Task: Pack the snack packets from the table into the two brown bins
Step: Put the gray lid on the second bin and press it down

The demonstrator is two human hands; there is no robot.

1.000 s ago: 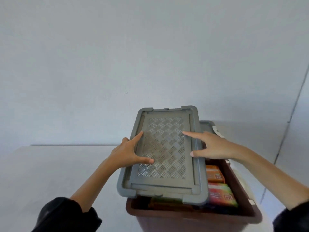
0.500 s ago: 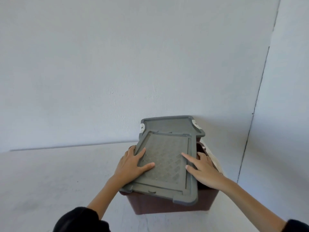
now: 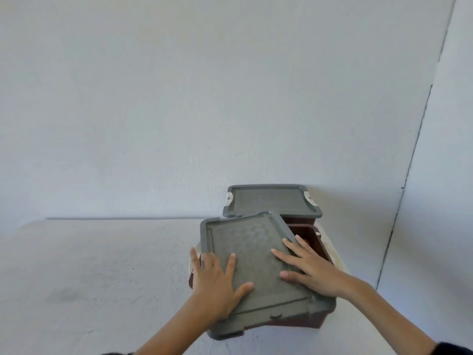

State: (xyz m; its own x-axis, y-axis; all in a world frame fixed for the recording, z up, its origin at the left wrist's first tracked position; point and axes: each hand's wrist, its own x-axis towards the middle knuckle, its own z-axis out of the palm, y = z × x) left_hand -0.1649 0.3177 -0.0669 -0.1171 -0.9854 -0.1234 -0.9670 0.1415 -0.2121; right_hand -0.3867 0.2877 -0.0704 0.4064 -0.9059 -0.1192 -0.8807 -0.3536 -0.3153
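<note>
A grey lid (image 3: 253, 254) with a tread pattern lies skewed on top of the near brown bin (image 3: 311, 244), whose far right corner stays uncovered. My left hand (image 3: 217, 283) lies flat on the lid's near left part, fingers spread. On the lid's right side my right hand (image 3: 307, 267) presses down with straight fingers. Behind it stands the second brown bin (image 3: 298, 220), covered by its own grey lid (image 3: 271, 201) with white clips. No snack packets show.
Both bins stand on a white table (image 3: 102, 265) close to a white wall (image 3: 230, 98). A wall corner line (image 3: 409, 175) runs down at the right. Something pale (image 3: 332, 254) lies under the bins at the right.
The view pulled back and the lid came down onto the near bin, hiding the packets. It has turned skew, with both hands shifted toward its near end.
</note>
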